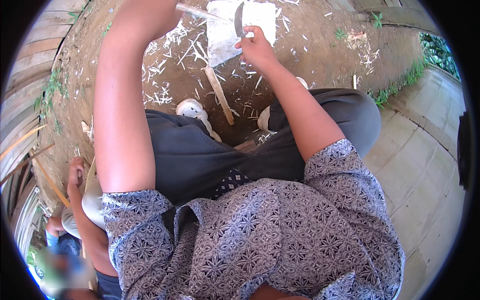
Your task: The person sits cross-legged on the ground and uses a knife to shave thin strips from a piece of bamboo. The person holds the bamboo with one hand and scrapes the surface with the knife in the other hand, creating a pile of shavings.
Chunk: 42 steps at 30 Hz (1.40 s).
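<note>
Right hand (256, 47) is closing its fingers around the handle of a dark-bladed knife (238, 20), blade pointing up over a pale flat slab (220, 35) on the dirt. Left hand is lying past the top edge; its grip cannot be told, though a thin stick (197, 11) is extending from there toward the blade. Wood shavings (170, 60) are lying scattered around a split stick (219, 94).

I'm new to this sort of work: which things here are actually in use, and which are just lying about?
In use:
- knife, gripped by the right hand
- thin stick, where the left arm reaches; that hand is out of view

Lying about:
- wood shavings
- loose slat
- pale slab
</note>
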### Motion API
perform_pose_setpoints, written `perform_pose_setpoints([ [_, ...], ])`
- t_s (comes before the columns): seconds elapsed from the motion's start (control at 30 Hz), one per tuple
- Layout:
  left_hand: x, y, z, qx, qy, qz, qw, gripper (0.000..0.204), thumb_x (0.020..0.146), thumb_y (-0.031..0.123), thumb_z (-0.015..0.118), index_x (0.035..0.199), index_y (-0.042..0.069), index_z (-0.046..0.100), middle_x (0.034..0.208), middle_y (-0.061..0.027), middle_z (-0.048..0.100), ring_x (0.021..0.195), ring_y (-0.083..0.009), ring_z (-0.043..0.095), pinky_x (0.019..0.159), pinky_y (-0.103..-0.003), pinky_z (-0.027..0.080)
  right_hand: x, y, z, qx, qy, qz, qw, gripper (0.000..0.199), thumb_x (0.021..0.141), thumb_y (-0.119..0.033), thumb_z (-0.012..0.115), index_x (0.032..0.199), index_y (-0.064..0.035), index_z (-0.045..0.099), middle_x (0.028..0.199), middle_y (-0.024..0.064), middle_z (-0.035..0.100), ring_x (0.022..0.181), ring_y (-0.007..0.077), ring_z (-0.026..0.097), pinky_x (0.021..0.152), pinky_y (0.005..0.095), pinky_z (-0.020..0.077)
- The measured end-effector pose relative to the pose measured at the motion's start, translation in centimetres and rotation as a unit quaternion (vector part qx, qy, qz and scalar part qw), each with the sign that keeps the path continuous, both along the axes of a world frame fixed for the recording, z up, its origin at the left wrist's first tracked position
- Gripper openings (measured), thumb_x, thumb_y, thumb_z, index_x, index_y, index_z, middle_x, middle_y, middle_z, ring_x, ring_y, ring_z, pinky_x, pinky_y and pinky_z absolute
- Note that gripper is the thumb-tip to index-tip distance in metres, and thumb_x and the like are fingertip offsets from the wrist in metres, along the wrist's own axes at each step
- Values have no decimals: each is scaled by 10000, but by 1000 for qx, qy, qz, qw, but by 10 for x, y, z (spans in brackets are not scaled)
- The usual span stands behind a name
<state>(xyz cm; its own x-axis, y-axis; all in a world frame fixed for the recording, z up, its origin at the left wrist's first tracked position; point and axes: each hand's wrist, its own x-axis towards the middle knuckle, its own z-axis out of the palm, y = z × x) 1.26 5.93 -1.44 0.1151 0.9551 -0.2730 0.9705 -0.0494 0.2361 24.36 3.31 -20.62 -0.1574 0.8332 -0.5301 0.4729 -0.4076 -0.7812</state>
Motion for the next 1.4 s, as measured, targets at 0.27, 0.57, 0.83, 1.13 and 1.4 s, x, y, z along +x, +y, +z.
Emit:
perform_pose_setpoints([
  [0.27,14,-8,-14,-24,50,-13,998,395,951,409,674,1124,69,776,959,-219,750,925,-378,724,859,-441,551,-24,-12,26,-63,129,-33,989,464,957,-196,525,1409,-117,457,724,87,636,753,226,697,755,410,529],
  [0.57,15,-2,-16,-124,88,0,988,451,999,458,597,1036,52,791,843,-204,739,866,-364,728,810,-429,541,-29,-12,3,46,34,-4,998,352,1049,-314,513,1353,-141,473,886,168,691,893,344,704,840,466,517],
  [0.83,30,-17,-30,-62,56,-72,994,339,988,360,629,1147,96,769,940,-183,752,901,-383,719,851,-449,544,-19,-11,-19,85,-18,-31,996,280,1022,-357,574,1194,-140,618,827,108,699,740,251,679,774,406,520],
  [1.13,61,-36,-25,-42,109,-109,987,199,931,229,682,1041,91,774,922,-176,752,938,-355,735,838,-459,585,0,-8,12,48,-36,8,998,300,997,-435,601,1078,-154,667,905,150,717,906,329,696,814,461,521],
  [1.4,73,-45,-33,-38,168,-147,974,200,951,211,643,1081,90,734,898,-171,739,886,-351,734,778,-477,579,-2,-2,11,37,-81,21,996,298,995,-442,604,1101,-171,669,961,149,726,953,336,698,845,460,527],
])
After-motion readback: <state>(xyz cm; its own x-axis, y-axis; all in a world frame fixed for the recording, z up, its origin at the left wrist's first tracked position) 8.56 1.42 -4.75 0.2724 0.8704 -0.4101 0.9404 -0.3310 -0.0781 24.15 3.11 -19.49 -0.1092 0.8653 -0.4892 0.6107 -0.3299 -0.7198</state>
